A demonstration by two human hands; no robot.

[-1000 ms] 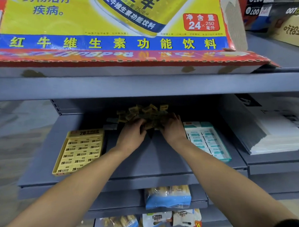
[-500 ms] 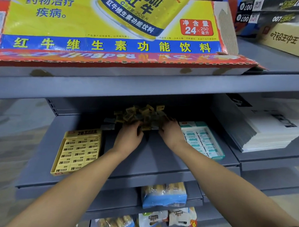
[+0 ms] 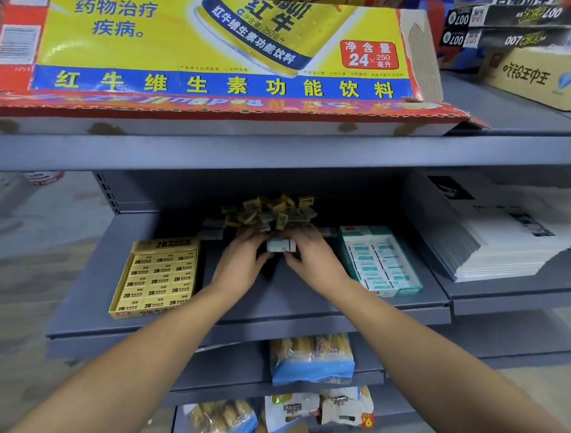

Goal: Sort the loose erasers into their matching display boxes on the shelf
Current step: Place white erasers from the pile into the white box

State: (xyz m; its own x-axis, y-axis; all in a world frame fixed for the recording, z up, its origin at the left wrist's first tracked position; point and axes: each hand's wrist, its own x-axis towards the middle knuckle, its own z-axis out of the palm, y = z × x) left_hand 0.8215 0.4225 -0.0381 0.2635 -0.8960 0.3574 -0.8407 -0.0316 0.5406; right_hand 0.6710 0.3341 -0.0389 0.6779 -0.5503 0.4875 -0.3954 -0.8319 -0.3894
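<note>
A heap of loose erasers [image 3: 271, 212], yellow and grey-white mixed, lies at the back of the grey middle shelf [image 3: 274, 301]. A yellow 2B display box [image 3: 158, 278] full of yellow erasers sits at the left. A teal display box [image 3: 378, 261] with white-and-teal erasers sits at the right. My left hand [image 3: 241, 258] and my right hand [image 3: 312, 256] meet at the front of the heap. Between them they hold a white-and-teal eraser [image 3: 280, 244], fingers curled round its two ends.
A large yellow drink carton [image 3: 219, 49] lies on the shelf above, overhanging its edge. Stacked white paper [image 3: 505, 239] fills the neighbouring shelf at the right. Bagged snacks [image 3: 310, 358] sit on the lower shelves.
Both hands have drawn back from inside the heap toward me and now hold a white-and-teal eraser between them. The camera has shifted slightly.
</note>
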